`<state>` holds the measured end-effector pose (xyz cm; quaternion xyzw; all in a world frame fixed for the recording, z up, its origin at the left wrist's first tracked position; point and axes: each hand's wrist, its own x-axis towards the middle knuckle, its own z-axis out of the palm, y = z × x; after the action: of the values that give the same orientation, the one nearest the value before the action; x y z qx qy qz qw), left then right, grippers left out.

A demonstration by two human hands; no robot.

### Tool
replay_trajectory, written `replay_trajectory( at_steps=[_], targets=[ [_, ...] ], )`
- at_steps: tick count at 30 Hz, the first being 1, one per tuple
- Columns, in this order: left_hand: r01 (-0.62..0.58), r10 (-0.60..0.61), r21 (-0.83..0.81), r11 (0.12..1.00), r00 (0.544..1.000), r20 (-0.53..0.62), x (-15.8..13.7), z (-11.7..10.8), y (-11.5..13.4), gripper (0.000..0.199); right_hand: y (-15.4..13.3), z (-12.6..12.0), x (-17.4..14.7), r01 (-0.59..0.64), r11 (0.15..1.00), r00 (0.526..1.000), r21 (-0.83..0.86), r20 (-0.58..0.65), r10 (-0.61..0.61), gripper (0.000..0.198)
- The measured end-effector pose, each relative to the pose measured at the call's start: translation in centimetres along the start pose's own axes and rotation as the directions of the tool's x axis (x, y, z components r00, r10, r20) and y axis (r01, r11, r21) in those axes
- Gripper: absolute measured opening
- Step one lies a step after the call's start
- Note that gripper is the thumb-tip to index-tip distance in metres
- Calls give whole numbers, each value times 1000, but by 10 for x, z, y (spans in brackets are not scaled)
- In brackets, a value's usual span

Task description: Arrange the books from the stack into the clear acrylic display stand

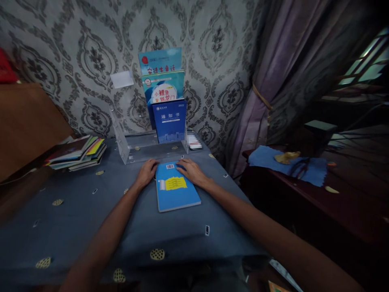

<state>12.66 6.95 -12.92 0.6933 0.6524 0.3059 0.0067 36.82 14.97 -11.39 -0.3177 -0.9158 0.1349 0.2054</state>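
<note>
A blue book (174, 196) lies on the cloth-covered table, its barcode and a yellow text panel facing up. My left hand (148, 172) grips its upper left edge with the fingers bent. At the upper right edge, my right hand (192, 170) holds the book, fingers resting on the cover. Just beyond both hands stands a clear acrylic book stand (146, 152). In its right part a dark blue booklet (170, 125) stands upright in front. Behind that rise a teal picture book (164, 87) and a light blue book (161, 56).
A loose stack of books (77, 152) lies at the table's left, beside a brown panel (27, 125). A small blurred white item (194, 142) sits right of the stand. On the right are a purple curtain (261, 81) and a dark red table with a blue cloth (261, 160).
</note>
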Motion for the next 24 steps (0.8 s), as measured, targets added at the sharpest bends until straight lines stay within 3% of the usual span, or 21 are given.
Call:
replay_trajectory(
  at_steps=[8, 12, 14, 17, 19, 21, 24],
  targets=[
    [-7, 10, -47, 999, 997, 81, -3, -5, 1, 25, 10, 3, 1, 22, 996, 999, 83, -27, -20, 36],
    [-30, 47, -88, 996, 980, 193, -5, -22, 0, 36, 17, 6, 1, 42, 992, 998, 117, -43, -37, 36],
    [-7, 52, -131, 991, 937, 346, -7, -38, 0, 57, 19, 6, 0, 48, 991, 998, 129, -47, -42, 37],
    [76, 15, -126, 989, 801, 598, -10, -58, 1, 94, 21, 5, -1, 48, 989, 998, 139, -46, -42, 38],
    [91, -1, -95, 991, 731, 682, -13, -65, 4, 108, 22, 4, -2, 50, 988, 998, 146, -45, -44, 38],
    [95, -16, -72, 993, 700, 714, -16, -65, 8, 115, 23, 3, -2, 61, 986, 997, 156, -47, -54, 39],
    [104, -31, -60, 993, 702, 712, -18, -61, 12, 116, 25, 0, -3, 75, 984, 997, 165, -43, -69, 39]
  ],
)
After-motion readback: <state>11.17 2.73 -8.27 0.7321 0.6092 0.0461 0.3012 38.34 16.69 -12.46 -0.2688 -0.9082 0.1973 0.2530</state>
